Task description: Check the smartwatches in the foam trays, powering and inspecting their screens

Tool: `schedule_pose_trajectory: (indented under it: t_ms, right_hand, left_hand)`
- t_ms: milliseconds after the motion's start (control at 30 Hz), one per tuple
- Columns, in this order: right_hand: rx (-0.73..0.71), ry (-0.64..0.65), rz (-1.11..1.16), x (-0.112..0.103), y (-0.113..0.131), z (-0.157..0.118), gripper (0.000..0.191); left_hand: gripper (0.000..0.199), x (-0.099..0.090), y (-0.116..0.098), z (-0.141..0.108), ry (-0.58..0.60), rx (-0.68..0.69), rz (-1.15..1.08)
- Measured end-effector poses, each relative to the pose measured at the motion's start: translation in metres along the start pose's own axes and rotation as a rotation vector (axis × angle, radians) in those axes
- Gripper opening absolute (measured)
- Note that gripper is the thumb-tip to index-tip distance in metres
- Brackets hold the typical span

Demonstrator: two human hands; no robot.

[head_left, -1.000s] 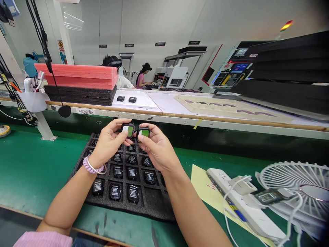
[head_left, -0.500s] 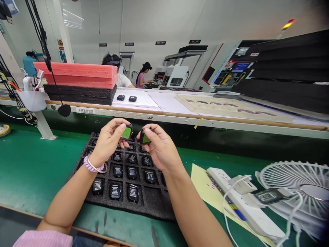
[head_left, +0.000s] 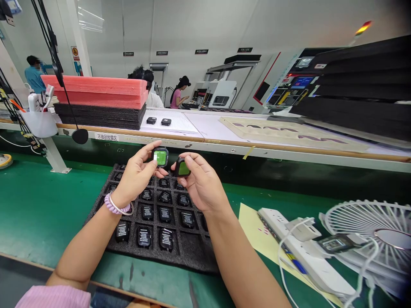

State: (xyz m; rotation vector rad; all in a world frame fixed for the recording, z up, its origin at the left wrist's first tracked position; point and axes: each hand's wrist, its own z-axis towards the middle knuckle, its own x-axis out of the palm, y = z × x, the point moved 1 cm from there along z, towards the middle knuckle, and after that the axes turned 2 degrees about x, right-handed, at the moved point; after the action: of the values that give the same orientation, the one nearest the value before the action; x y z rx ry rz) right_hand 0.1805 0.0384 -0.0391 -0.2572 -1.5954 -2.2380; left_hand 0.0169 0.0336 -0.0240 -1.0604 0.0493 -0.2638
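Head view: the left hand grips one green-faced device and the right hand grips a second device just beside it, both above the black foam tray on the worktop.

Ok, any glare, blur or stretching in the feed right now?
Head view: left hand and right hand well lit, fairly sharp; black stack and white fan look stretched toward the right edge, stack soft; pale glare streaks on upper-left wall.

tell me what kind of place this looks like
Probably an electronics factory or testing workshop: a compartmented black foam tray holds rows of small squarish black devices on a green-topped workbench, and a white boxy machine stands behind.
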Motion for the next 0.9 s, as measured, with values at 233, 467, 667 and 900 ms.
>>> schedule_pose_trajectory:
  t_ms: [233,467,667,900]
  right_hand:
    - [0.013,0.004,0.008,-0.0002,0.0027,0.0003,0.044]
    - [0.009,0.023,0.035,-0.0010,0.0029,0.0012,0.044]
    - [0.025,0.047,0.041,-0.0031,0.0024,0.0017,0.041]
    - [0.153,0.185,0.045,-0.0028,-0.0017,-0.0006,0.055]
  left_hand:
    - [0.057,0.0005,0.0004,-0.0013,0.050,0.014,-0.014]
    - [0.067,0.0028,-0.0005,-0.0011,0.040,-0.009,-0.055]
    - [0.055,0.0008,-0.0002,-0.0001,0.002,-0.051,-0.044]
    - [0.046,-0.0061,0.0088,0.0052,-0.096,0.044,0.083]
